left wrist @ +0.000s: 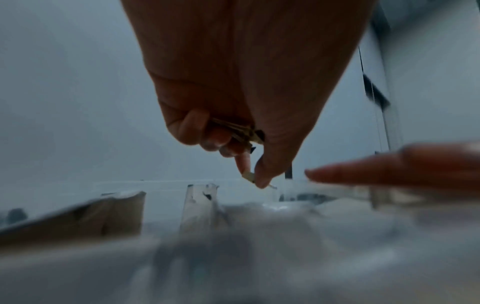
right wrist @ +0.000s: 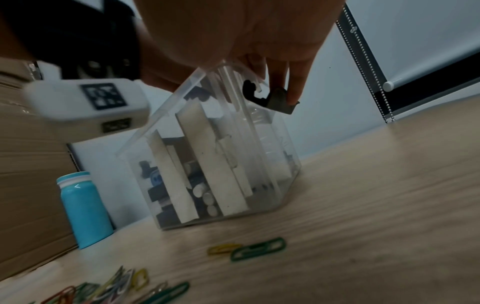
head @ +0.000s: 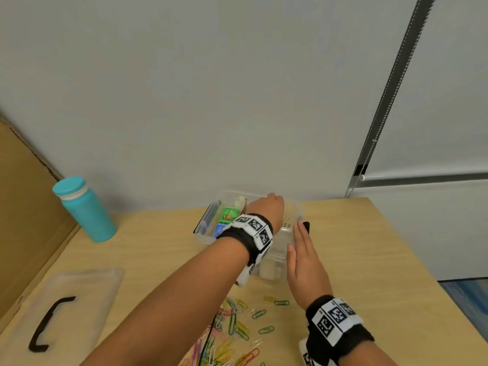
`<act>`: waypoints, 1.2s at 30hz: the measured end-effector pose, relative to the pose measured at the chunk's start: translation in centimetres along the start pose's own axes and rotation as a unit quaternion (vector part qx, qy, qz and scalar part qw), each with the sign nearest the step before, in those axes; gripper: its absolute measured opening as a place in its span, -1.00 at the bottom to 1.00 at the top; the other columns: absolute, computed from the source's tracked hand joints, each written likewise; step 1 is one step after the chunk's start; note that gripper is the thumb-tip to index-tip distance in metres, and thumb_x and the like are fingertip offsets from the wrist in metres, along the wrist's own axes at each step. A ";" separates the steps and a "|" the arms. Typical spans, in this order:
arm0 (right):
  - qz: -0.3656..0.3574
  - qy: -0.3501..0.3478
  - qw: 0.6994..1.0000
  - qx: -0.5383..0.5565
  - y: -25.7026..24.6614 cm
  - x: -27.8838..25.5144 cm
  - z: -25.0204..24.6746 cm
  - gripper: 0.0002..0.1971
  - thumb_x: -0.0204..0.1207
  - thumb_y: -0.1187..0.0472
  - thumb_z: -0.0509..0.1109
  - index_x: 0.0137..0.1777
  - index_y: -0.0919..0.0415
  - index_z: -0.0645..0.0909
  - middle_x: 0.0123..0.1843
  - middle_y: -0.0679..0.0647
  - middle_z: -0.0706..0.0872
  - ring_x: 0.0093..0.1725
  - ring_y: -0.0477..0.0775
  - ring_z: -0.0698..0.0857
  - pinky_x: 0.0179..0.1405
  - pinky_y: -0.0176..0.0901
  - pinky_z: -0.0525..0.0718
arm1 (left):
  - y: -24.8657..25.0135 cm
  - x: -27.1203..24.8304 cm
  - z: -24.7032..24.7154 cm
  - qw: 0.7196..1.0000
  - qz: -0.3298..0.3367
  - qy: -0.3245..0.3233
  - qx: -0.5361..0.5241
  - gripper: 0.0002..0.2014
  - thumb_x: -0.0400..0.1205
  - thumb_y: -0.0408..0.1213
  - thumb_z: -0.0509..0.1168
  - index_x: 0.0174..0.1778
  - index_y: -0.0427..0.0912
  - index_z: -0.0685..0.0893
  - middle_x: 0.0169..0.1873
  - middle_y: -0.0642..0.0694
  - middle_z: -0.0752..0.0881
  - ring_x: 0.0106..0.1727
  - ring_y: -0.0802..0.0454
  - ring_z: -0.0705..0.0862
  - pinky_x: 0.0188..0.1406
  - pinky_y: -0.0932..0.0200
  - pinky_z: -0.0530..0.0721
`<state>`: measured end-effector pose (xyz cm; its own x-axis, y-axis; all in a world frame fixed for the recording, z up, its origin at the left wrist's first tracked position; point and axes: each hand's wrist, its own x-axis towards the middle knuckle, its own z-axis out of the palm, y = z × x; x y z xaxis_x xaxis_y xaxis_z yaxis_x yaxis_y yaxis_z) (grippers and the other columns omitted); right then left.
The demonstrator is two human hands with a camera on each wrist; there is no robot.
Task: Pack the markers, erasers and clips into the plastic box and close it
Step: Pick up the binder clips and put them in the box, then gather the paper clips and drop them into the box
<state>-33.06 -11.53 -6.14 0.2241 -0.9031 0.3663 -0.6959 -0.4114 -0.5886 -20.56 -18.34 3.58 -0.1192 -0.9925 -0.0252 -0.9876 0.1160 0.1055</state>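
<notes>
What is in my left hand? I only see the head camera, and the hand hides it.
Observer: The left wrist view shows your left hand pinching a small bunch of clips between thumb and fingers, above the plastic box.
Child: What is my right hand touching?
Observer: In the right wrist view, one fingertip presses the black latch on the box's side.
Child: What's low down inside?
Observer: Through the clear wall, white slabs stand upright.

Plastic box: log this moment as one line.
left hand: holds clips over plastic box | right hand: flat against box side | paper clips: loose on table | lid: off
</notes>
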 end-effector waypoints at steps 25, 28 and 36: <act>-0.056 0.050 0.996 -0.057 -3.8 -4.7 -2.3 -0.60 0.56 0.13 0.21 0.39 0.15 0.38 0.41 0.08 0.37 0.40 0.06 0.34 0.41 -0.11 0.39 | -9.8 -17.3 1.7 0.970 -0.005 0.139 -0.201 -0.69 0.69 -0.18 0.17 0.35 0.02 0.54 0.25 0.10 0.57 0.27 0.16 0.52 0.32 0.18 0.50; -0.086 -0.044 0.993 -0.068 -4.6 -6.7 -1.2 -0.73 0.56 0.14 0.14 0.23 0.09 0.47 0.14 -0.08 0.48 0.16 -0.06 0.46 0.13 -0.25 0.52 | -13.2 -22.0 6.1 0.975 -0.060 0.101 -0.188 -0.68 0.68 -0.29 0.18 0.35 0.00 0.53 0.30 0.07 0.51 0.35 0.12 0.46 0.39 0.27 0.38; 0.126 -0.355 0.916 -0.138 -4.7 -8.7 3.5 -0.35 0.72 -0.05 -0.07 0.68 0.25 -0.15 0.71 0.20 -0.16 0.69 0.21 -0.16 0.68 0.02 -0.03 | -17.6 -28.2 11.1 0.952 -0.214 -0.095 -0.195 -0.43 0.75 -0.17 0.01 0.67 -0.12 -0.04 0.68 -0.18 -0.13 0.69 -0.14 -0.14 0.68 0.02 -0.05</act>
<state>-29.37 -2.19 -9.09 0.3514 -0.8575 -0.3758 -0.9109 -0.2205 -0.3488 -0.97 8.01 -8.59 0.2329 -0.9164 -0.3254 -0.8413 -0.3577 0.4053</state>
